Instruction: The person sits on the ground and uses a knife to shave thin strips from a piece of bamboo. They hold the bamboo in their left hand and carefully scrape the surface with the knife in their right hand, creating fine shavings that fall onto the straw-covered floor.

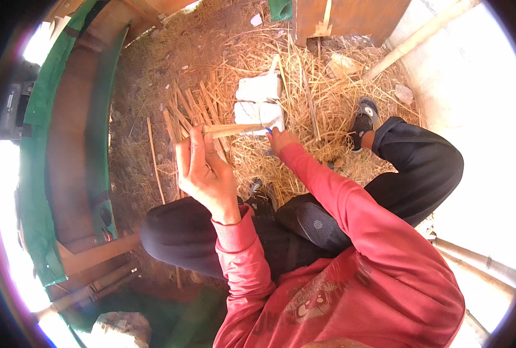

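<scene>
My left hand [207,173] is raised, its fingers closed on the near end of a pale bamboo strip [230,129]. The strip lies almost level, pointing right toward my other hand. Closed around a small blue-handled tool [269,130], perhaps a knife, my right hand [283,140] meets the strip's far end. Its blade is too small to make out clearly. Just beyond and under the strip's end sit two white blocks [257,89], one behind the other on the straw.
Several cut strips [195,104] lie in a loose pile left of the blocks. Straw and shavings [304,75] cover the ground ahead. A green-edged wooden frame [104,127] stands at the left. A bamboo pole [423,39] leans by the pale wall at the right.
</scene>
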The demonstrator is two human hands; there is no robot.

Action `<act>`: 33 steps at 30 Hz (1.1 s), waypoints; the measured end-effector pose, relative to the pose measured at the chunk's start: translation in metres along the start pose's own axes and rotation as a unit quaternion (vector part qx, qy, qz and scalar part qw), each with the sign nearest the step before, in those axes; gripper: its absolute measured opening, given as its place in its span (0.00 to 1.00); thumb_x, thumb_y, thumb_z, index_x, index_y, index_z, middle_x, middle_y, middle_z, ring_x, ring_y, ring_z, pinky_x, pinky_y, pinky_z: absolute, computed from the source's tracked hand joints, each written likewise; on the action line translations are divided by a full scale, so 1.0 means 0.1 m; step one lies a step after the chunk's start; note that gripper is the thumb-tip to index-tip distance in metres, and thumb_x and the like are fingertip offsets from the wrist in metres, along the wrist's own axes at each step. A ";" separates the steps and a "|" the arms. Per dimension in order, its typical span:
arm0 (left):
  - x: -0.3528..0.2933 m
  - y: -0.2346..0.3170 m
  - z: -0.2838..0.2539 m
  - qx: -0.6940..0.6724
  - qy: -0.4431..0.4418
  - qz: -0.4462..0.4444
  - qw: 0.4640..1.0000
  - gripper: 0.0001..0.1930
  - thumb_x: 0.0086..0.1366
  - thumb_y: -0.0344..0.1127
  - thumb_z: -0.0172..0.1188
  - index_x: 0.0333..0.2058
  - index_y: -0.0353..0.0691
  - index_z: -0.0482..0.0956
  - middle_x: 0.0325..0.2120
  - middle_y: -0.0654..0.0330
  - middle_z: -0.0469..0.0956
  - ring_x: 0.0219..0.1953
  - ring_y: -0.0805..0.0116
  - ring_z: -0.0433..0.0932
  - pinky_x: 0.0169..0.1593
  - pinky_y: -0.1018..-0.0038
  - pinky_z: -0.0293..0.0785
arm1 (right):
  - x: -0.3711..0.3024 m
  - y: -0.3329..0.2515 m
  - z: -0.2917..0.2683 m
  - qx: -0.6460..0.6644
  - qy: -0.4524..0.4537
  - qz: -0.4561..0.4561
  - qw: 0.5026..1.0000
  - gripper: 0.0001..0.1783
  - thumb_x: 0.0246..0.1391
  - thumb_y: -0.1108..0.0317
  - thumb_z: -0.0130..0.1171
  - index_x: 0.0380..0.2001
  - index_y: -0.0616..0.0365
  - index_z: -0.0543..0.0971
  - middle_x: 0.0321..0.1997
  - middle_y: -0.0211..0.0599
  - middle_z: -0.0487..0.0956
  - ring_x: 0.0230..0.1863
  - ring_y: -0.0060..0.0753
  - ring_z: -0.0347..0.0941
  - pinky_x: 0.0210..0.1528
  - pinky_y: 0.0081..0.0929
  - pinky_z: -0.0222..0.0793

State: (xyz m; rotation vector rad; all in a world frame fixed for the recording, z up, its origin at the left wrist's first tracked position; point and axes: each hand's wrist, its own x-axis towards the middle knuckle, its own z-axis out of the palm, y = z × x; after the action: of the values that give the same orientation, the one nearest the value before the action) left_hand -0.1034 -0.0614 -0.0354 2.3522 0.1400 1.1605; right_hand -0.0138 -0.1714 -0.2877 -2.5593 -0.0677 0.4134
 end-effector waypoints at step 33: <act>-0.05 -0.18 -0.19 -0.020 -0.019 -0.027 0.999 0.09 0.64 0.24 0.56 0.43 0.34 0.80 0.34 0.55 0.79 0.33 0.57 0.79 0.37 0.68 0.74 | -0.95 -1.17 -1.60 0.276 -0.043 -0.199 0.940 0.17 0.64 0.59 0.48 0.38 0.66 0.74 0.25 0.58 0.78 0.27 0.62 0.76 0.28 0.49 0.69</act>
State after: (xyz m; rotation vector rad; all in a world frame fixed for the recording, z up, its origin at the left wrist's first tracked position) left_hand -0.1192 -0.0401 -0.0376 2.3197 0.1663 1.0835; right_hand -0.0507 -0.1655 -0.0712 -1.9124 -0.4311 0.3279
